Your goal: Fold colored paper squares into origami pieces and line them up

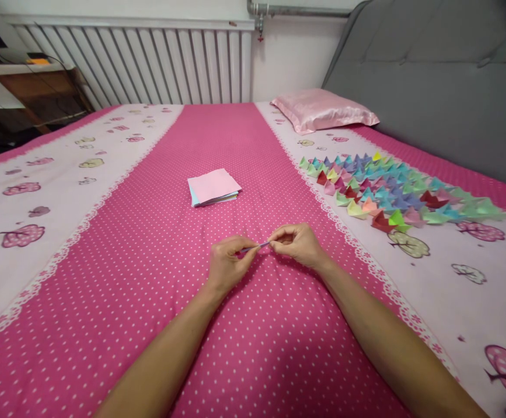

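Between my hands is a narrow piece of purple paper [264,244], seen nearly edge-on, so its folded shape cannot be made out. My left hand [232,259] pinches it between thumb and fingers on the left. At its right end my right hand [297,244] pinches it with the fingertips. Both hands are low over the pink dotted bedspread. Beyond them lies a stack of square paper sheets [215,184], pink on top with light blue showing beneath. Several rows of small folded paper boats [379,188] in many colours stand to the right.
A pink satin pillow [322,110] lies at the back right against a grey padded headboard [444,87]. A white radiator [148,61] lines the far wall. At the far left is a wooden table [39,87] with cables. The bedspread [218,133] has lace-patterned bands.
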Demonstrator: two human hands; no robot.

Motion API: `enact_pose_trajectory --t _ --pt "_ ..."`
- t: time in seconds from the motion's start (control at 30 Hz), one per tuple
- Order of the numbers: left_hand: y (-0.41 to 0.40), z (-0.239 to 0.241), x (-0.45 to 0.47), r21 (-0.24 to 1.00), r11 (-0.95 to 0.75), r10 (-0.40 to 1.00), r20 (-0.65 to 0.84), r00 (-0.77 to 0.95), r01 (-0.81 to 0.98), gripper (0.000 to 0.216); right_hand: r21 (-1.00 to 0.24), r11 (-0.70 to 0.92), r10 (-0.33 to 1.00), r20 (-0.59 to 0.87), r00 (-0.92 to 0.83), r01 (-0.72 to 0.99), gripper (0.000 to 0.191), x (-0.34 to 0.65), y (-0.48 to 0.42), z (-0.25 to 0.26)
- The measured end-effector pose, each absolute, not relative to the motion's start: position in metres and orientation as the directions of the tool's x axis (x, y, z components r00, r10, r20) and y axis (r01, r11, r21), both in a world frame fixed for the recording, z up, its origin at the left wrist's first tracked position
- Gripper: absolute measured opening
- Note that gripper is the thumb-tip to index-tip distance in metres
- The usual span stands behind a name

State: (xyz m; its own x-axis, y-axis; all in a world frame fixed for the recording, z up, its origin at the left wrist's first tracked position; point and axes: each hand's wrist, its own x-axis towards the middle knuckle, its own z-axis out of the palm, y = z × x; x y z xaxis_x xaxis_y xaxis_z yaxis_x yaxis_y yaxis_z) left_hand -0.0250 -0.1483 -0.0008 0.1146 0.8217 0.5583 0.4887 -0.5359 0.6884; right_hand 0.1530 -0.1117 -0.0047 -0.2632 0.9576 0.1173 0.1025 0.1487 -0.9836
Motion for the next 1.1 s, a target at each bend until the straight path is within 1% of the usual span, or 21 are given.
enact_pose_trajectory --t 0.13,0.23,0.3,0.37,0.47,0.5,0.57,0.67,0.77,0.93,1.1 --pt "-0.147 -0.001 -0.027 0.714 -0.515 0.836 0.54 0.095 0.475 0.01 -0.976 0.158 0.963 0.119 -0.242 0.148 0.014 0.159 -0.107 -0.006" --pt "-0.147 0.001 -0.029 0.742 -0.476 0.85 0.526 0.03 0.472 0.01 -0.968 0.172 0.981 0.15 -0.126 0.184 0.013 0.168 -0.098 -0.008" --pt "-0.147 0.001 -0.03 0.746 -0.466 0.853 0.522 0.017 0.475 0.01 -0.965 0.202 0.978 0.19 -0.088 0.165 0.013 0.171 -0.095 -0.009" --pt "-0.146 0.001 -0.03 0.738 -0.48 0.85 0.524 0.045 0.474 0.01 -0.962 0.244 0.962 0.225 -0.154 0.12 0.018 0.17 -0.097 -0.009" --pt "-0.145 -0.001 -0.029 0.728 -0.511 0.842 0.532 0.093 0.457 0.009 -0.95 0.298 0.905 0.25 -0.343 0.093 0.031 0.162 -0.105 -0.007" --pt "-0.145 -0.002 -0.029 0.725 -0.52 0.838 0.535 0.108 0.451 0.008 -0.943 0.318 0.884 0.258 -0.389 0.096 0.031 0.159 -0.108 -0.007" --pt "-0.145 -0.002 -0.028 0.721 -0.538 0.833 0.535 0.143 0.437 0.008 -0.933 0.347 0.856 0.275 -0.437 0.094 0.026 0.155 -0.112 -0.006" --pt "-0.146 0.0 -0.028 0.717 -0.545 0.832 0.526 0.174 0.434 0.008 -0.935 0.348 0.859 0.289 -0.423 0.066 0.017 0.152 -0.114 -0.006" --pt "-0.147 0.0 -0.027 0.747 -0.495 0.861 0.491 0.134 0.444 0.009 -0.934 0.347 0.875 0.292 -0.387 0.081 0.016 0.153 -0.113 -0.007" --pt "-0.148 -0.003 -0.025 0.801 -0.435 0.895 0.437 0.095 0.412 0.008 -0.883 0.442 0.852 0.359 -0.382 0.157 0.014 0.152 -0.115 -0.005" --pt "-0.148 -0.003 -0.025 0.774 -0.469 0.877 0.466 0.119 0.425 0.006 -0.839 0.51 0.82 0.409 -0.399 0.188 0.011 0.149 -0.118 -0.004"
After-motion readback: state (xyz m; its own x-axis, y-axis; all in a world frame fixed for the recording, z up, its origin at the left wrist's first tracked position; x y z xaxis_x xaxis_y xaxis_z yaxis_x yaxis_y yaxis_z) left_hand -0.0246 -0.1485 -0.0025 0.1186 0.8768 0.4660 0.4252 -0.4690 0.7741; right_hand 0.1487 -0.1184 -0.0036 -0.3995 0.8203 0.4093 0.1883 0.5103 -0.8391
